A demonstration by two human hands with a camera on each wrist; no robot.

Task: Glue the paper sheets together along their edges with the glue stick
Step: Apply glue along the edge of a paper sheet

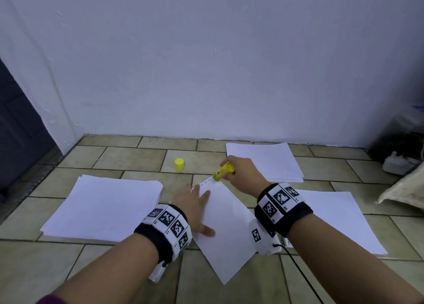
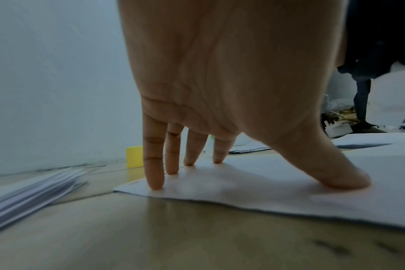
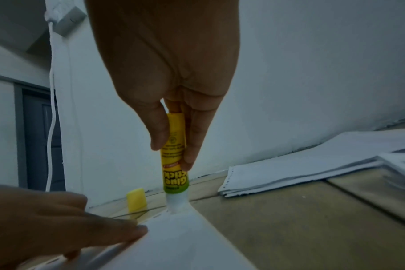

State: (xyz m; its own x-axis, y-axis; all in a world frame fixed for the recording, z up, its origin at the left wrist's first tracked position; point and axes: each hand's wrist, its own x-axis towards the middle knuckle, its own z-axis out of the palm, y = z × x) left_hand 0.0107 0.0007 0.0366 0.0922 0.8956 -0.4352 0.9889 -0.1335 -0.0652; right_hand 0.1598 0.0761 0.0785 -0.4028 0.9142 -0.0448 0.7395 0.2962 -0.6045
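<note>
At 9 o'clock I see a fanned stack of white paper sheets (image 1: 103, 208) waiting. My left hand (image 1: 195, 206) lies spread, pressing the single white sheet (image 1: 226, 232) onto the tiled floor (image 1: 128, 276). At 12 o'clock stands the yellow cap (image 1: 179, 164). My right hand (image 1: 244, 174) pinches the yellow glue stick (image 1: 223, 171), tip at the sheet's far corner: I judge gluing barely begun. Only the right wrist view shows the white glue tip touching paper.

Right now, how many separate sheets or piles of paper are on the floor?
4: a stack at left, the sheet being glued in the centre, a pile by the wall, and one at right. More may lie outside the view.
</note>
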